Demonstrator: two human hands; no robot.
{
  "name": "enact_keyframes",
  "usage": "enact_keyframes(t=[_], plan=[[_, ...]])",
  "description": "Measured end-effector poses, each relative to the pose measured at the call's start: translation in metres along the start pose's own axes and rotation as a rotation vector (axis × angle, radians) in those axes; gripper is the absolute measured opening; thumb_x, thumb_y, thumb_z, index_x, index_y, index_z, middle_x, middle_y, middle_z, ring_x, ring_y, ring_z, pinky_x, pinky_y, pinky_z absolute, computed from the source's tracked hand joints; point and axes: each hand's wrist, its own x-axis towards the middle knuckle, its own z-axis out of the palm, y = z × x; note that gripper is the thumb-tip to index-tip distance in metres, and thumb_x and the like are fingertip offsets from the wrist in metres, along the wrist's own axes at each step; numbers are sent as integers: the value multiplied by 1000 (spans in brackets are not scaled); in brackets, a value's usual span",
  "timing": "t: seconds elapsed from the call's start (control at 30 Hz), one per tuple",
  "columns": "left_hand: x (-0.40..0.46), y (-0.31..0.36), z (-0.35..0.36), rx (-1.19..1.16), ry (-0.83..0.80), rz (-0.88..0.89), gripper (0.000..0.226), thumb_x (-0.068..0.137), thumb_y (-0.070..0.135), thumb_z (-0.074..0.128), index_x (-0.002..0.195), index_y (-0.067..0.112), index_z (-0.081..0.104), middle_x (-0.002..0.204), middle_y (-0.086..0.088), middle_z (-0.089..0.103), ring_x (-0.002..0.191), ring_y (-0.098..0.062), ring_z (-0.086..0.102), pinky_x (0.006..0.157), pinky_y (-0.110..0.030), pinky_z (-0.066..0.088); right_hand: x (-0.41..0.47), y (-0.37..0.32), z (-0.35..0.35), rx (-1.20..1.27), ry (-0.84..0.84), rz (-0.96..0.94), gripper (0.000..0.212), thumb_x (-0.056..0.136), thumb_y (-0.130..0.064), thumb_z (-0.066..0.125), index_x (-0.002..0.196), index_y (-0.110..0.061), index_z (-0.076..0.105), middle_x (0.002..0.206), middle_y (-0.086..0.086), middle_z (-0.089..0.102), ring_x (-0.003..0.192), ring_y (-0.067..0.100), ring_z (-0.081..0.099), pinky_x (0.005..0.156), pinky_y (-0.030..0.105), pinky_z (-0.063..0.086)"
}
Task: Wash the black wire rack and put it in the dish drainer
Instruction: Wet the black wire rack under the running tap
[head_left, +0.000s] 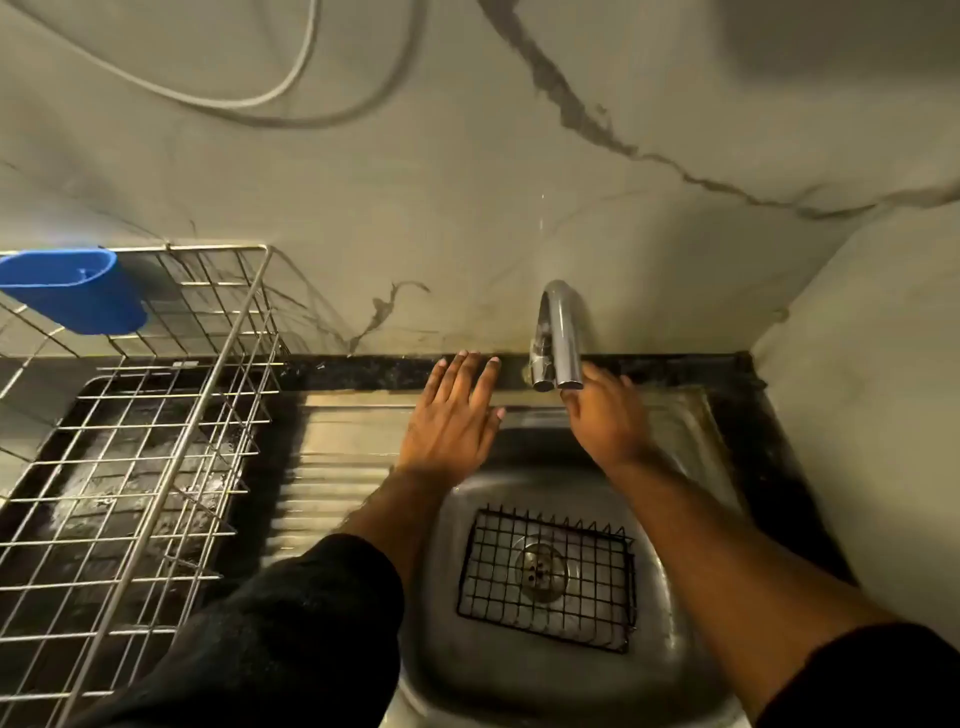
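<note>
The black wire rack (548, 579) lies flat on the bottom of the steel sink (675, 670), over the drain. My left hand (452, 410) is spread flat, fingers straight, above the sink's back rim, holding nothing. My right hand (605, 415) reaches under the spout of the chrome tap (561, 338); its fingertips are hidden behind the spout. No water is visible. The steel wire dish drainer (156, 441) stands to the left on a black tray.
A blue plastic cup (78, 291) hangs on the drainer's back left. A ribbed steel draining board (332, 467) lies between drainer and sink. The marbled wall rises behind, with a side wall close at the right. A grey hose loops high on the wall.
</note>
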Motion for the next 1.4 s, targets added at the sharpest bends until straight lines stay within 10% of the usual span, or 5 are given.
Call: enact_keyframes(t=[0.3, 0.5, 0.73, 0.9, 1.4], plan=[[27, 5, 32, -102, -39, -21, 61, 104, 37, 42, 157, 8, 31, 161, -17, 35, 153, -30, 26, 127, -48, 15, 28, -18, 36, 522, 336, 260, 18, 83, -16, 76, 88, 1, 72, 82, 19, 72, 71, 21, 63, 69, 33, 53], [15, 34, 35, -439, -49, -194, 30, 104, 27, 47, 127, 12, 58, 138, -11, 54, 120, -27, 57, 98, -45, 52, 40, 39, 107, 538, -274, 246, 48, 88, -46, 48, 130, -27, 61, 137, -8, 57, 128, 5, 50, 110, 31, 40], [-9, 65, 50, -1004, -78, -525, 22, 105, 29, 50, 109, 15, 66, 101, 2, 70, 91, -11, 66, 82, -36, 56, 1, 0, 57, 1071, 83, 606, 23, 94, -9, 55, 113, -4, 67, 98, 3, 71, 85, 7, 66, 72, 19, 53], [-11, 71, 60, -1150, -124, -673, 14, 99, 10, 55, 95, 6, 67, 85, -3, 71, 74, -18, 65, 66, -29, 53, -15, -17, 45, 1752, -351, 1102, 27, 102, -25, 48, 87, -11, 66, 73, 2, 64, 63, 11, 58, 52, 20, 47], [-58, 101, 98, -248, -701, -180, 36, 103, 39, 49, 117, 12, 69, 128, -9, 60, 111, -28, 63, 88, -41, 51, -22, -11, 54, 1659, -667, 1155, 30, 100, -19, 41, 72, -18, 53, 64, -2, 49, 50, 7, 40, 40, 17, 29]])
